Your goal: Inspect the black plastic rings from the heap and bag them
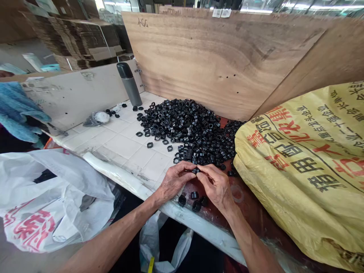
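A big heap of small black plastic rings [187,127] lies on the white tiled table [119,146]. My left hand [174,180] and my right hand [216,185] meet just in front of the heap, fingertips pinched together on one small black ring [195,170]. Both hands hover a little above the table's front edge. A few black rings [195,200] lie on the table right under my hands. Loose rings are scattered to the left of the heap.
A grey flask with a black cap [129,84] stands at the back left. A large yellow printed sack [307,167] fills the right. Wooden boards [222,57] wall the back. White plastic bags [51,201] hang at the left, and a blue cloth [17,110] lies further left.
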Demonstrator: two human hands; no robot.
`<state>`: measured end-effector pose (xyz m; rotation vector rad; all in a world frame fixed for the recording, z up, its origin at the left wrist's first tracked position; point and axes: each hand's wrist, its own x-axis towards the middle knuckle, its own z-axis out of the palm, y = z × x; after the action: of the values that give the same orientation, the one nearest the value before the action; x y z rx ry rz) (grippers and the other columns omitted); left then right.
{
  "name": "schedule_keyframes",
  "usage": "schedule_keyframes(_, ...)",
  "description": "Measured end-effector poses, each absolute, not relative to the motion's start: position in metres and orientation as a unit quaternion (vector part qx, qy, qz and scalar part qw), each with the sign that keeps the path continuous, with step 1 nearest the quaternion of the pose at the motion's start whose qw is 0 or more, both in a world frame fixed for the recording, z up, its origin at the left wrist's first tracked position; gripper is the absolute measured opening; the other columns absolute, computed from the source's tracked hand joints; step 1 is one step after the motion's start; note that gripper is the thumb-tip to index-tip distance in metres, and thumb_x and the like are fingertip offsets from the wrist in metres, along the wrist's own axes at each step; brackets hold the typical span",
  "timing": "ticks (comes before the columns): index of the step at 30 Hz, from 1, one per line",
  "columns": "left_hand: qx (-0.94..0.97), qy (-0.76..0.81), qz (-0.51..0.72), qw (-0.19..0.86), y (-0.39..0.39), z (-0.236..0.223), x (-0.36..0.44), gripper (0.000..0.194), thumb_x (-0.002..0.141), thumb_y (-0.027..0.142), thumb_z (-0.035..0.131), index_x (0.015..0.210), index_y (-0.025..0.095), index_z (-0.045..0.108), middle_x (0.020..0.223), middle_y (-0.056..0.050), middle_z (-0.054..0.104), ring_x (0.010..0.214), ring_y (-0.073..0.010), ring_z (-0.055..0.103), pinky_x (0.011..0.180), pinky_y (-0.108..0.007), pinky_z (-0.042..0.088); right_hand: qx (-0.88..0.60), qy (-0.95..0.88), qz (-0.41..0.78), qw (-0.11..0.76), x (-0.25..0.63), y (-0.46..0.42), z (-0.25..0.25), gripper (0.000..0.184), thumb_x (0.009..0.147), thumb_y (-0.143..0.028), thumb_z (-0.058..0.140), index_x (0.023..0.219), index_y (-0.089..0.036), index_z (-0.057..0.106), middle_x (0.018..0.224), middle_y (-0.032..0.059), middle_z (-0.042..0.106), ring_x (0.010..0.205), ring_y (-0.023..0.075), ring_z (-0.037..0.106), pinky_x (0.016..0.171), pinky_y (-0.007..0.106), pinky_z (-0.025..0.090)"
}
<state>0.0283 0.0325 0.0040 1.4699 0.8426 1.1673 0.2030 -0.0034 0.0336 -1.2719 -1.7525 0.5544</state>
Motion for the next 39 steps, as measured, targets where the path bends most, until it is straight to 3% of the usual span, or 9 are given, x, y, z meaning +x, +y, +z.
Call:
schedule_keyframes(7,0.599,0.351,0.469,0.546,0.033,0.004,0.028,0.017,0.082,0.025,0.075,0.098,0.019,0.073,0.103,-0.006,0.071,0.098,-0.0195,0.067,0.094,-0.034,0.053,-0.497,-0.696,0.224,0.468,0.203,-0.003,0.027,0.017,0.092,-0.017,0.058,0.106,-0.023,0.067,0.104,0.0052,0.068,0.097,0.0203,0.065,0.089,0.034,0.053)
schedule_keyframes(13,0.656,0.296,0.484,0.497,0.034,0.0,0.028,0.016,0.087,0.024,0.071,0.102,0.02,0.072,0.105,-0.007,0.07,0.101,-0.0197,0.066,0.095,-0.036,0.052,-0.543,-0.675,0.218,0.449,0.2,-0.005,0.021,0.028,0.096,-0.027,0.055,0.124,-0.021,0.056,0.09,0.0029,0.068,0.078,0.0169,0.066,0.075,0.028,0.054)
schedule_keyframes(18,0.659,0.285,0.473,0.511,0.032,0.001,0.028,0.016,0.087,0.022,0.071,0.102,0.019,0.071,0.104,-0.007,0.07,0.1,-0.019,0.065,0.095,-0.035,0.051,-0.558,-0.677,0.229,0.423,0.2,-0.005,0.024,0.019,0.1,-0.031,0.05,0.113,-0.02,0.058,0.073,-0.0003,0.066,0.064,0.0149,0.065,0.064,0.024,0.05)
schedule_keyframes(22,0.592,0.316,0.477,0.568,0.03,0.007,0.029,0.018,0.087,0.025,0.071,0.103,0.019,0.071,0.106,-0.007,0.068,0.1,-0.0192,0.066,0.093,-0.033,0.053,-0.533,-0.697,0.248,0.411,0.203,-0.006,0.027,0.02,0.097,-0.03,0.054,0.113,-0.02,0.06,0.078,0.0009,0.067,0.068,0.0148,0.065,0.067,0.023,0.05)
schedule_keyframes(24,0.596,0.316,0.475,0.565,0.03,0.01,0.028,0.018,0.086,0.027,0.071,0.102,0.018,0.071,0.106,-0.007,0.069,0.101,-0.0198,0.066,0.094,-0.034,0.053,-0.538,-0.712,0.21,0.399,0.205,-0.005,0.025,0.015,0.097,-0.03,0.054,0.095,-0.019,0.064,0.07,0.0005,0.065,0.061,0.014,0.061,0.063,0.023,0.046)
schedule_keyframes(27,0.62,0.315,0.47,0.544,0.03,0.011,0.028,0.017,0.086,0.028,0.071,0.1,0.018,0.072,0.105,-0.008,0.069,0.101,-0.0204,0.065,0.095,-0.035,0.052,-0.555,-0.722,0.159,0.381,0.205,-0.004,0.024,0.034,0.1,-0.031,0.048,0.07,-0.02,0.059,0.059,-0.0001,0.058,0.054,0.0128,0.055,0.058,0.024,0.04)
schedule_keyframes(31,0.593,0.325,0.479,0.559,0.031,0.008,0.028,0.02,0.085,0.03,0.072,0.102,0.019,0.072,0.107,-0.008,0.068,0.101,-0.0202,0.065,0.094,-0.034,0.052,-0.56,-0.692,0.212,0.403,0.203,-0.005,0.031,0.03,0.1,-0.034,0.047,0.078,-0.019,0.062,0.063,-0.0011,0.06,0.057,0.0122,0.055,0.058,0.023,0.041)
schedule_keyframes(34,0.562,0.336,0.487,0.578,0.032,0.006,0.028,0.024,0.083,0.032,0.074,0.102,0.019,0.072,0.108,-0.008,0.067,0.101,-0.0202,0.064,0.093,-0.033,0.052,-0.547,-0.695,0.24,0.4,0.202,-0.008,0.038,0.035,0.098,-0.036,0.049,0.07,-0.02,0.061,0.059,-0.0019,0.057,0.054,0.0118,0.053,0.056,0.023,0.04)
schedule_keyframes(39,0.55,0.349,0.478,0.589,0.031,0.009,0.027,0.026,0.082,0.034,0.075,0.102,0.018,0.072,0.107,-0.007,0.067,0.1,-0.0204,0.064,0.093,-0.033,0.052,-0.54,-0.691,0.248,0.411,0.203,-0.007,0.039,0.019,0.092,-0.036,0.06,0.084,-0.019,0.065,0.068,-0.0015,0.06,0.058,0.0123,0.053,0.057,0.024,0.043)
